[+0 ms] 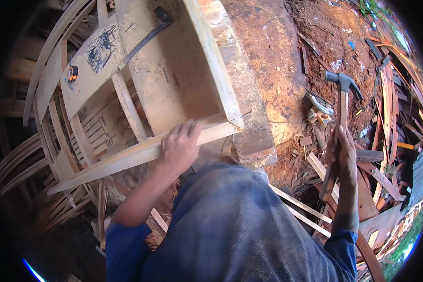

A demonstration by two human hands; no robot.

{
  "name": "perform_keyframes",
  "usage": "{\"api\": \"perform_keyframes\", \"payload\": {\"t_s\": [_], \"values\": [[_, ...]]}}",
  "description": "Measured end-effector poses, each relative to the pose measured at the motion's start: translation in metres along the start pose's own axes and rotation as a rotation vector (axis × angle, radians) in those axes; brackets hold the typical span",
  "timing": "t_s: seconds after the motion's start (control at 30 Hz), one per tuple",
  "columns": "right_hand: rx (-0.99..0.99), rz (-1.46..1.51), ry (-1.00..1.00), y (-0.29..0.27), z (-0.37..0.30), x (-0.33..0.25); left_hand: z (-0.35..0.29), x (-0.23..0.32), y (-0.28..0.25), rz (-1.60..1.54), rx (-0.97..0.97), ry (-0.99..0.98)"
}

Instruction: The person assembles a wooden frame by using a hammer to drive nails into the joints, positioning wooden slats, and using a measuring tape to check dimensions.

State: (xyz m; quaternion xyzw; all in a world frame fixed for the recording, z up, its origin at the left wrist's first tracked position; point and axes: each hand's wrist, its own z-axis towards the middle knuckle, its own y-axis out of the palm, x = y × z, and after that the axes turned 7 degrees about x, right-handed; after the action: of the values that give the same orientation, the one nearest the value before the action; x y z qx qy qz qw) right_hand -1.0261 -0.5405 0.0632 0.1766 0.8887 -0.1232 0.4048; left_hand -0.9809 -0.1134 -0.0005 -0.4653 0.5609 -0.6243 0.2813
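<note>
My left hand point(180, 144) grips a pale wooden rail point(127, 161) from above, fingers curled over its far edge. This rail forms the near side of a wooden frame point(211, 56) and meets the frame's right side at a corner. Out to the right, my right hand point(341, 152) is wrapped around the wooden handle of a claw hammer point(344, 101). The hammer stands roughly upright in the picture, its metal head at the far end, away from the frame.
A heap of dark nails point(102, 48) and an orange-black tape measure point(72, 74) lie on a board at the left. A dark strap-like strip point(145, 41) crosses the frame's panel. Scrap wood point(389, 122) piles up at the right, over reddish ground point(277, 56).
</note>
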Motion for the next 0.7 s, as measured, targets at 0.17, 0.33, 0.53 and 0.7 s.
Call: {"api": "perform_keyframes", "payload": {"t_s": [0.17,0.33,0.53,0.7], "values": [[-0.467,-0.323,0.275,0.041,-0.026,0.013,0.005,0.0,0.002,-0.037,0.028,0.025],[0.167,-0.23,0.059,-0.042,0.001,-0.031,0.001,0.003,-0.003,-0.013,-0.023,-0.01],[0.192,0.045,-0.352,-0.029,0.031,-0.013,0.001,0.005,-0.005,-0.009,-0.03,-0.018],[-0.309,-0.397,0.361,0.034,-0.019,0.006,0.006,0.002,-0.003,-0.025,-0.039,-0.011]]}}
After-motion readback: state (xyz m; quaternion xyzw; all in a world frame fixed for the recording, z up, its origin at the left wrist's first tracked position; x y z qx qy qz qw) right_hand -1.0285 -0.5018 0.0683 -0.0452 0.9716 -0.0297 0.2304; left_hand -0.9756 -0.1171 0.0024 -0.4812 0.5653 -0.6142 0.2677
